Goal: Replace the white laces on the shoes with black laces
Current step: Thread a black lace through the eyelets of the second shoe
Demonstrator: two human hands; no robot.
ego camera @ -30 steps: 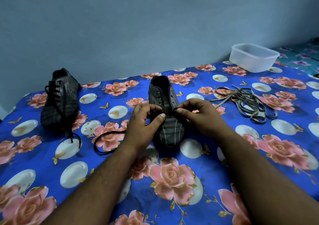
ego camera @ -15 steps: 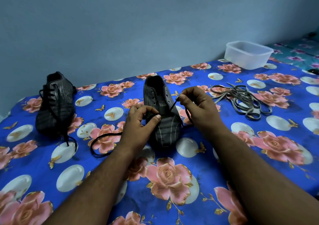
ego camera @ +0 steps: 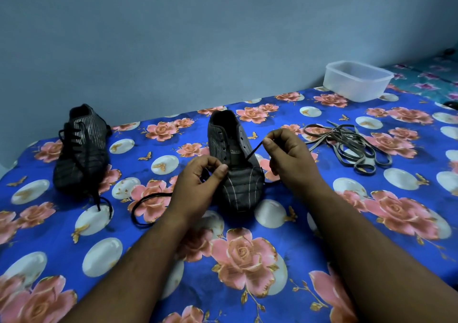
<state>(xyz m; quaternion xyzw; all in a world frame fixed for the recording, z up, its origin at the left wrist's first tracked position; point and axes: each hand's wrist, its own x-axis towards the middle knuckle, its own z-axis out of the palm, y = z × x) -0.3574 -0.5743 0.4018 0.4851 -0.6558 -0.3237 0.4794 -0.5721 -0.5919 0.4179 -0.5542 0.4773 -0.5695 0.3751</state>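
Right hand (ego camera: 288, 152) pinches black lace (ego camera: 252, 151) end, pulled taut from eyelet of center shoe (ego camera: 235, 164) on bed; left hand (ego camera: 198, 183) pinches other end. Keep both ends even w/ steady tension.

Your right hand (ego camera: 288, 157) has lifted off shoe (ego camera: 236, 164) toe, up and out to right, away from your left hand (ego camera: 198, 186); a second ago both hands met thumb to thumb over toe. Black lace (ego camera: 252, 151) end, pinched in right fingertips, now drawn out taut from right-side eyelet, slanting up to your hand. Left hand thumb shifted slightly, fingers curled tighter at left eyelets. Slack lace loop on cloth at left looks little altered
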